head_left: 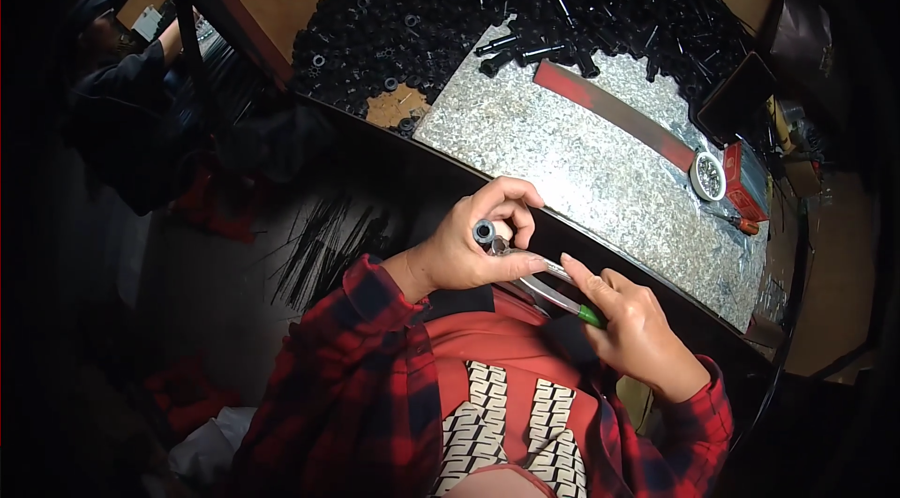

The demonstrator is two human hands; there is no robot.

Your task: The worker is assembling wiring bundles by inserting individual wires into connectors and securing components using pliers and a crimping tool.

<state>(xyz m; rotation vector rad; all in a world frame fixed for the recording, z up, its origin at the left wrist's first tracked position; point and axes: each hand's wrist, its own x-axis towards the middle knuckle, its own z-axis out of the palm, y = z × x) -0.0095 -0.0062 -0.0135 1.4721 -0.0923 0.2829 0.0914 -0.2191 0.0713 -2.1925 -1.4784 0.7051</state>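
My left hand point(473, 240) is closed around a small dark cylindrical part with a hollow round end point(484, 232), which looks like a socket. In my right hand point(626, 315) is a pair of metal pliers point(553, 294) with a green grip end. The head of the pliers lies beside the part, close to my left thumb; whether the jaws touch it is hidden by the fingers. Both hands are in front of my chest, at the near edge of the speckled metal plate point(562, 156).
A large heap of black cylindrical parts point(412, 20) covers the back of the bench. On the plate lie a long red-brown bar point(614, 115), a white bowl of small metal pieces point(707, 176), a red box point(746, 181) and an orange-handled tool point(745, 226). Another person point(122, 76) sits at left.
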